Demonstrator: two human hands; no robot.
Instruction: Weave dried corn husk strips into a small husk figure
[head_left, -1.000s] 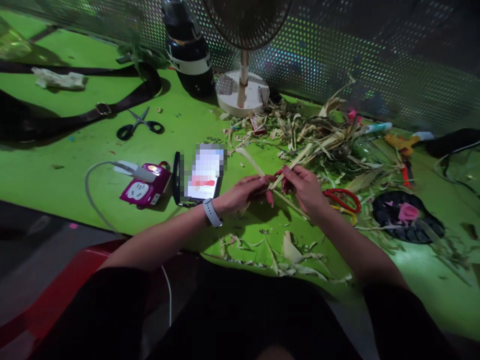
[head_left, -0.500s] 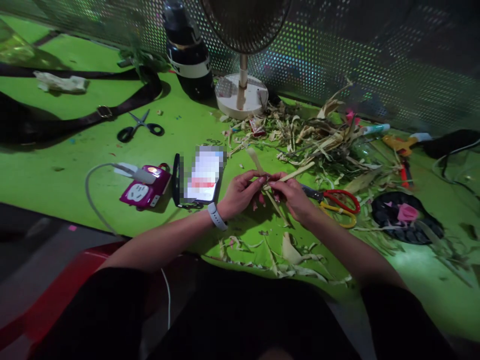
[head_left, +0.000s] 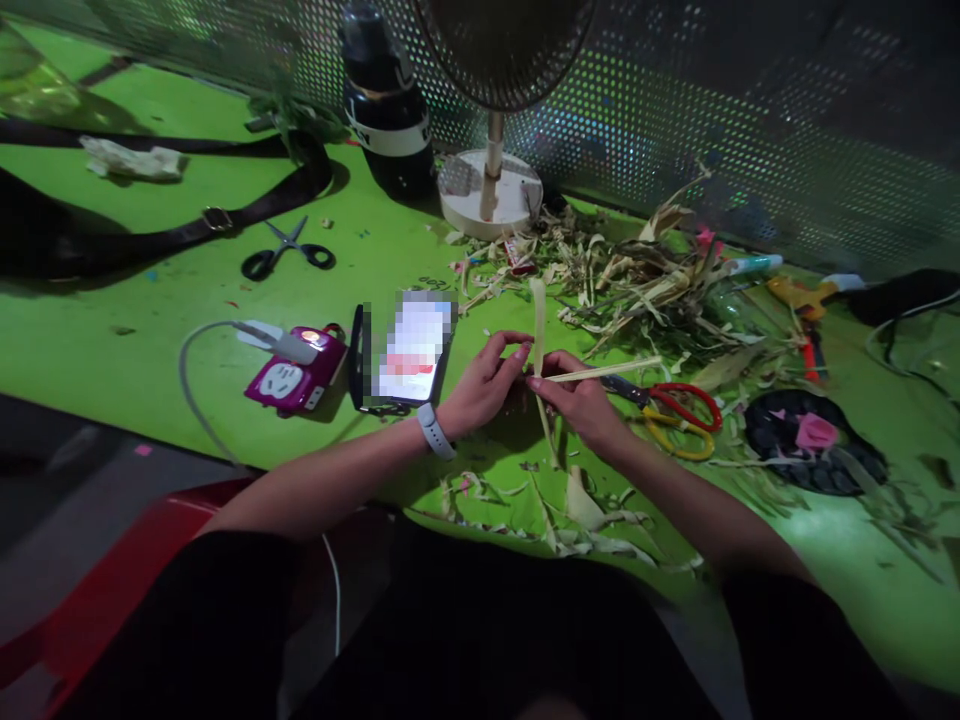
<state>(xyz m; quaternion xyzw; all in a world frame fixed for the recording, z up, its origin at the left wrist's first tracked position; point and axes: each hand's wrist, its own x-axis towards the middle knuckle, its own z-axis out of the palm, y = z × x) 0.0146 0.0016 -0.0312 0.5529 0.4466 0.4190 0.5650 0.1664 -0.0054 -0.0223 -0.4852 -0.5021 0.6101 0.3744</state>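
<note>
left hand (head_left: 484, 385), right hand (head_left: 577, 400), pale leaf strips (head_left: 537, 330) pinched between both grips

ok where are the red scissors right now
In the head view, the red scissors lie on the green table, just right of the right hand.

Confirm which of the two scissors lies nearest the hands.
The red-and-yellow-handled scissors, just past the right hand beside the heap of leaf scraps. The black-handled scissors lie farther off to the left, by the dark strap.
</note>
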